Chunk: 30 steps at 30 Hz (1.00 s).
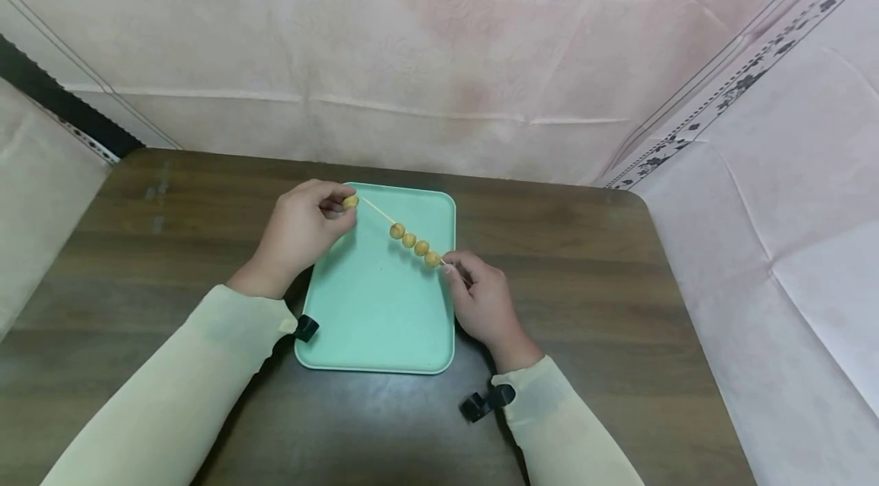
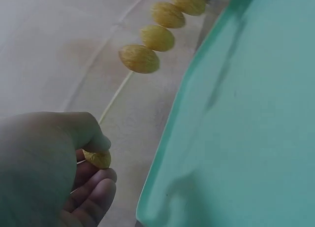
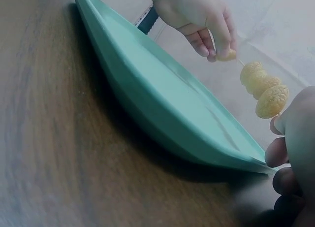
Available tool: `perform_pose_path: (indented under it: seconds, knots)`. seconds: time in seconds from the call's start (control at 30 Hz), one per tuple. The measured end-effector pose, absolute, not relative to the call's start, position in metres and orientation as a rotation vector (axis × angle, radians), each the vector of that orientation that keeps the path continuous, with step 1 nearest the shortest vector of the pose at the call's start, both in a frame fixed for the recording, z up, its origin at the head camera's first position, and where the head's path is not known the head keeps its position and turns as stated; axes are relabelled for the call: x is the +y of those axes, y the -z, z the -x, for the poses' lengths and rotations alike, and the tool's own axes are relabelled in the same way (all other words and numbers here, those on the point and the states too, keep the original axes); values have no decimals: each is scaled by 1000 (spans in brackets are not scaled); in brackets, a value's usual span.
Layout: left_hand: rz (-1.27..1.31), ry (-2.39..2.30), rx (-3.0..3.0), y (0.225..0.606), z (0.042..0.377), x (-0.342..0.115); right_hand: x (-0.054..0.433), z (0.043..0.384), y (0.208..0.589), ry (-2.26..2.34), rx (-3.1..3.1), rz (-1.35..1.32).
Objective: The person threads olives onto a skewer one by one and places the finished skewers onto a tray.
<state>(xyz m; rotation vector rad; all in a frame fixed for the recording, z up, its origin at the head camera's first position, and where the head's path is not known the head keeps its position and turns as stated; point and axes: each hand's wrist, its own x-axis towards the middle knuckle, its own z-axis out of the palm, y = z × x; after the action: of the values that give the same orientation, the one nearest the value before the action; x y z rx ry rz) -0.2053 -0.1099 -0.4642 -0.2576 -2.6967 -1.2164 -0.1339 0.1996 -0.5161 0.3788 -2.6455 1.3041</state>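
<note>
Both hands are raised over a mint-green tray (image 1: pixel 374 318). Between the thumb and fingers of my left hand (image 1: pixel 302 230) is a single round yellow-brown ball (image 2: pixel 100 159), partly hidden by the thumb. A thin skewer (image 1: pixel 378 210) slants from beside that ball down to my right hand (image 1: pixel 484 299), which pinches its other end. Several similar balls (image 1: pixel 409 240) sit threaded side by side on the skewer, close to the right fingertips. The bare stretch of skewer lies toward the left hand, its tip right at the held ball.
Beneath the tray is a dark wooden table (image 1: pixel 584 303). A pale cloth (image 1: pixel 412 51) hangs behind it, and more cloth (image 1: pixel 790 204) stands along the right side. Each sleeve cuff carries a black strap piece, such as the right one (image 1: pixel 487 400).
</note>
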Motion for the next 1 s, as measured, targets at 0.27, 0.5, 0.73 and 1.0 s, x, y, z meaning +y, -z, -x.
perform_pose_path:
  seconds: [0.27,0.5,0.73,1.0]
  knots:
    - [39,1545,-2628,462,198,-109,199,134,518,-1311,-2647,-384]
    - [-74,1722,-2535,464,193,-108,199,133,517,-1327,-2637,-397]
    - [-85,1853,-2399,480,187,-110,200,133,519,-1330,-2628,-430]
    - [-74,1913,-2247,491,185,-112,201,133,519,-1331,-2648,-456]
